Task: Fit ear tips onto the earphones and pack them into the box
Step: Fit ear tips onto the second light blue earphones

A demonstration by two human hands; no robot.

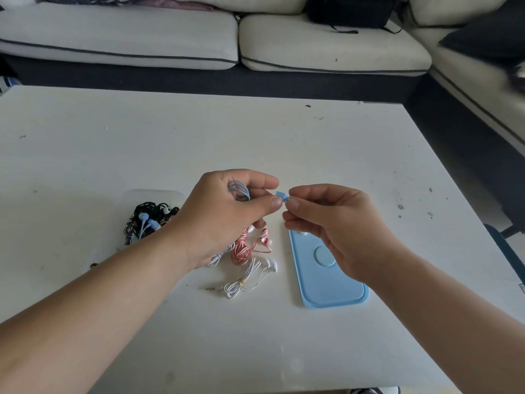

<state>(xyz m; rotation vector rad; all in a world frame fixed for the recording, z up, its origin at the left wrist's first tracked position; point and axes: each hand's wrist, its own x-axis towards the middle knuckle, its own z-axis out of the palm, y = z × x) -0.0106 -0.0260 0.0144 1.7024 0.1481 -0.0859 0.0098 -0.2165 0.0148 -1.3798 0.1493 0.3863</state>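
Note:
My left hand (227, 211) grips a coiled light-blue earphone cable (239, 190) and pinches its blue earbud (281, 195) between thumb and forefinger. My right hand (335, 223) meets it from the right, its fingertips pinching a small piece at the bud's tip; that piece is too small to make out. Below on the white table (255, 137) lie red-and-white earphones (244, 248) and white earphones (250, 280). A clear box (150, 194) at the left holds several tangled earphones (147, 220), black and pale blue.
A light-blue lid (326, 285) lies flat at the right, partly under my right hand, with small white ear tips (302, 232) at its far end. A pale sofa (199, 41) runs behind the table and along the right side.

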